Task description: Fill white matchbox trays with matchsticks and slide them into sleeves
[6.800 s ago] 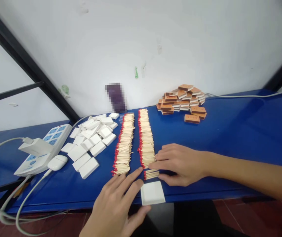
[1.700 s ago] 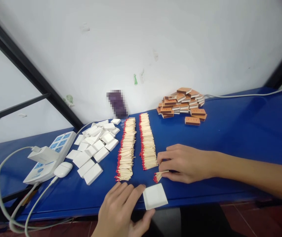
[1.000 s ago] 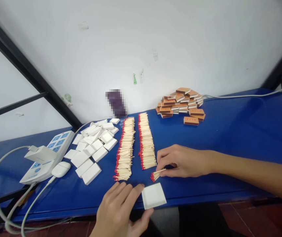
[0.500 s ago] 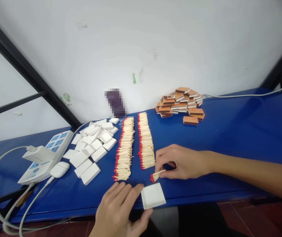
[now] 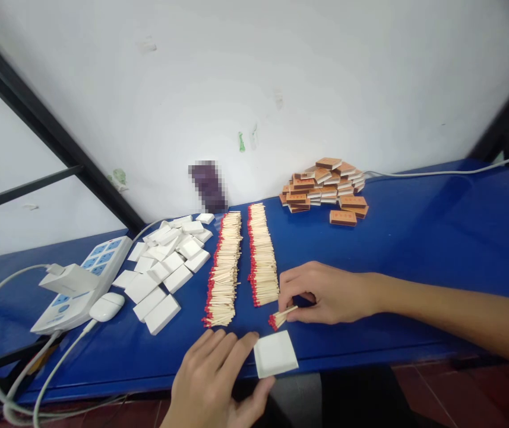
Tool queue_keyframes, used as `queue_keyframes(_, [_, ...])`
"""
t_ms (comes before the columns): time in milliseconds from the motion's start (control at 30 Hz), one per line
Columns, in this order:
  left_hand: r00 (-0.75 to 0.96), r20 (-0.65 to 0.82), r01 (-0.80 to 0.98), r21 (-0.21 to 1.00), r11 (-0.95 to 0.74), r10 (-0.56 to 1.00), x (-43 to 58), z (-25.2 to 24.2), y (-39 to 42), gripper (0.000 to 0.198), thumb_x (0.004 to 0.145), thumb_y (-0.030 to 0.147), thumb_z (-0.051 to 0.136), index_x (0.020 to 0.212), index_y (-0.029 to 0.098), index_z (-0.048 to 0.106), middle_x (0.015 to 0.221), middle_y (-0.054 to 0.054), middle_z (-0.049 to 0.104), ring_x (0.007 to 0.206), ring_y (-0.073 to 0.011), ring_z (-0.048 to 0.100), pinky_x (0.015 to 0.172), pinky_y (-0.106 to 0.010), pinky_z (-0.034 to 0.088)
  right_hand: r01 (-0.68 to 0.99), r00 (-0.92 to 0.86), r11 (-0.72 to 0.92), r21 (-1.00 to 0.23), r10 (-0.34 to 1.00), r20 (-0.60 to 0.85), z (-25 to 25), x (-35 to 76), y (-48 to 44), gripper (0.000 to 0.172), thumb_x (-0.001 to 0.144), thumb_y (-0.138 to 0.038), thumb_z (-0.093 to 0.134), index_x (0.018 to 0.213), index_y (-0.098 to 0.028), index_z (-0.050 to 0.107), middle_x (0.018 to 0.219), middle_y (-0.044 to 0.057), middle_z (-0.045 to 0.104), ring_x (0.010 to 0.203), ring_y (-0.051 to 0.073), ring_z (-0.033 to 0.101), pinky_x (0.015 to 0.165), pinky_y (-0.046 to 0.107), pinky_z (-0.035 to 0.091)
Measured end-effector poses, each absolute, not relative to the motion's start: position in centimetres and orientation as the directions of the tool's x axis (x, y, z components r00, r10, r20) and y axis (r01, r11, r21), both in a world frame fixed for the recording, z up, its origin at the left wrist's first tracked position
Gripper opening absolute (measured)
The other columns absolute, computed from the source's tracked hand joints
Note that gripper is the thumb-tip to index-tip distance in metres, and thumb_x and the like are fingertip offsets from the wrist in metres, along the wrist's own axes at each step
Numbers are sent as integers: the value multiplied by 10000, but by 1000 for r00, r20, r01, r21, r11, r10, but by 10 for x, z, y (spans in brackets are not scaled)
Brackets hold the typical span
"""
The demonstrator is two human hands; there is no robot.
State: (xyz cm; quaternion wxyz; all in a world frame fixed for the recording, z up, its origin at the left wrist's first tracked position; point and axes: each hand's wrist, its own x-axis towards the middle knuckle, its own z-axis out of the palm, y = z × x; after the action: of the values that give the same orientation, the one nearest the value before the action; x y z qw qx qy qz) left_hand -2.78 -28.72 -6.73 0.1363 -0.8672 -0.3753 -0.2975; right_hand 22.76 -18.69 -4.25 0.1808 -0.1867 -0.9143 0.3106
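Head view: right hand [image 5: 319, 294] pinches a bundle of matches [image 5: 283, 318] beside a white tray [image 5: 276, 353]

The right hand is closed on the bundle of matches, gripping the plain ends between thumb and fingers, with the red heads fanned toward the left. Whether the bundle touches the blue counter [image 5: 410, 244] cannot be told. It is just beyond the white tray, which sits open side up at the counter's near edge. The left hand [image 5: 214, 374] grips that tray lightly by its left end, index finger at the far corner and thumb at the near side.

Two rows of matches, the left row [image 5: 224, 267] and the right row [image 5: 263, 255], run from the counter's back edge toward the near edge, heads to the left (the left row reaches nearer the front). A pile of white trays [image 5: 165, 255] lies left of them, beside a power strip [image 5: 103, 258] toward the left end. Orange boxes [image 5: 323, 187] are heaped at the back edge, right of the rows.
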Motion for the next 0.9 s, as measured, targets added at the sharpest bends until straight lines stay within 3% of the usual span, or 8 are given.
queue_keyframes(900, [562,604,736,-55,-674,565,-33,-72,-288,257,1038,388,478,1135,192,613,848,-41,740,734,-206,727,750,-366,561,249,-853,740,-625,473,220,-43,227,-187,128,868,-165,680,983,-156,734,862,11,685,670,99,526,651,222,415])
